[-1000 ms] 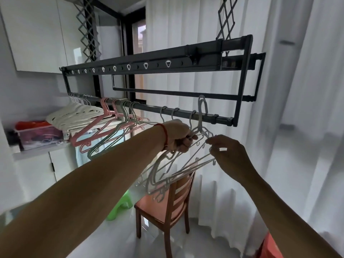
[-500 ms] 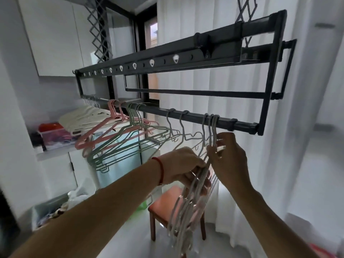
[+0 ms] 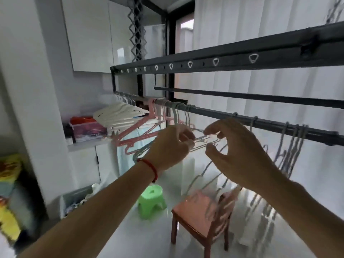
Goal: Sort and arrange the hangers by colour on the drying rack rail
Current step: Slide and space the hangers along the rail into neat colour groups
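Both hands are up under the rail (image 3: 214, 113) now. The left hand (image 3: 168, 147), red cord at the wrist, has its fingers curled in on the thin wire of a pale hanger (image 3: 202, 139), pinching it near the neck. The right hand (image 3: 240, 151) sits just beside it, thumb and forefinger closing on the same stretch of wire from the other side, though blur makes it hard to say whether that pinch has actually landed. So the hanger lies right between the two hands, just under the rail, with its hook hidden behind the fingers.

Here's the danger: this hanger sits in a tangle. Green hangers (image 3: 178, 116) crowd in just to the left, pink hangers (image 3: 141, 131) beyond them, and the shoulders overlap. Pull one sideways and it could drag a neighbour along, or tip a hook off the rail. A loose one would drop towards the chair (image 3: 201, 211) and stool (image 3: 151, 201) below.

Further out, the white hangers (image 3: 119, 113) are bunched at the far left end, and a grey bunch (image 3: 294, 138) hangs tight together to the right, well apart from the hands. The pink and green middle still looks mixed, so there's sorting left.
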`<state>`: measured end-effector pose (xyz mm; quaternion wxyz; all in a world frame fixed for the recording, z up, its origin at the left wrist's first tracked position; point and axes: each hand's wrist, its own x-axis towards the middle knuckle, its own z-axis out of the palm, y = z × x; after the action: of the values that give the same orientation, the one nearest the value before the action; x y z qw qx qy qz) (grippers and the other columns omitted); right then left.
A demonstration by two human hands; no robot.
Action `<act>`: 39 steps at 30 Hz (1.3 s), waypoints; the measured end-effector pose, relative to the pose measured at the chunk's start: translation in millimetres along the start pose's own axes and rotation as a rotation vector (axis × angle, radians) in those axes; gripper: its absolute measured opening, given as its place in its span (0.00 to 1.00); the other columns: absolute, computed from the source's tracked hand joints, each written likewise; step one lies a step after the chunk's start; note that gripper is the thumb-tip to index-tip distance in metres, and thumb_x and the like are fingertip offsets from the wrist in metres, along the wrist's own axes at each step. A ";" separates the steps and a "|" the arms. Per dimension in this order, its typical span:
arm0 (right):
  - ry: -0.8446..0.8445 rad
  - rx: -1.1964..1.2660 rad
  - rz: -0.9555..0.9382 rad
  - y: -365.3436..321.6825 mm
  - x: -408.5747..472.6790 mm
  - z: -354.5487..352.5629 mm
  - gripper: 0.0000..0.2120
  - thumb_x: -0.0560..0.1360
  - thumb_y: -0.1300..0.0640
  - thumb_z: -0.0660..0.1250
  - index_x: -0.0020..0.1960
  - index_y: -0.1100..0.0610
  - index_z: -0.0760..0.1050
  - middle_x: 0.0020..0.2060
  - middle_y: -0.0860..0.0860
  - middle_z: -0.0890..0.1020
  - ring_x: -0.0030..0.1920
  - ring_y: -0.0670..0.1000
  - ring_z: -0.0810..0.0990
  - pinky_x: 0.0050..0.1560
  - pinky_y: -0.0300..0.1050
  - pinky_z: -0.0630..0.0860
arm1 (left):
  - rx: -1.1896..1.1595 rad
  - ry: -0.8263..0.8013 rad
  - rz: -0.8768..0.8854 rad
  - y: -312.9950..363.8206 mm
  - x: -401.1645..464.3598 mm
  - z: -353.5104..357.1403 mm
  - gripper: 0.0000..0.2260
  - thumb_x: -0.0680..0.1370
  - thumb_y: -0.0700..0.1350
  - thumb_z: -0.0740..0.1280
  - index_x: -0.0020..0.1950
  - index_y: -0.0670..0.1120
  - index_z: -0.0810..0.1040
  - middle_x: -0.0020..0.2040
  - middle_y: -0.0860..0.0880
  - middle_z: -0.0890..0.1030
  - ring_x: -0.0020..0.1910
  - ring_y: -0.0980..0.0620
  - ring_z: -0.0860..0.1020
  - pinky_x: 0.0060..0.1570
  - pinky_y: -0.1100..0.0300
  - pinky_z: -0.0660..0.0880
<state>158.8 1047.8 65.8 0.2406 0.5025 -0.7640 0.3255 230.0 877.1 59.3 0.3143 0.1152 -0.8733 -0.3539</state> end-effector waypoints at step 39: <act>-0.238 -0.284 -0.007 -16.8 584.2 529.5 0.18 0.74 0.54 0.66 0.64 0.50 0.74 0.52 0.52 0.82 0.49 0.54 0.80 0.46 0.48 0.78 | 0.491 0.041 -0.119 -515.5 386.4 -368.5 0.15 0.74 0.43 0.69 0.59 0.52 0.78 0.55 0.54 0.81 0.56 0.52 0.78 0.61 0.50 0.76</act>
<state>-68.7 294.6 119.9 0.2182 0.5011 -0.8236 0.1517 151.6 139.6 87.3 0.2732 0.2465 -0.9182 -0.1468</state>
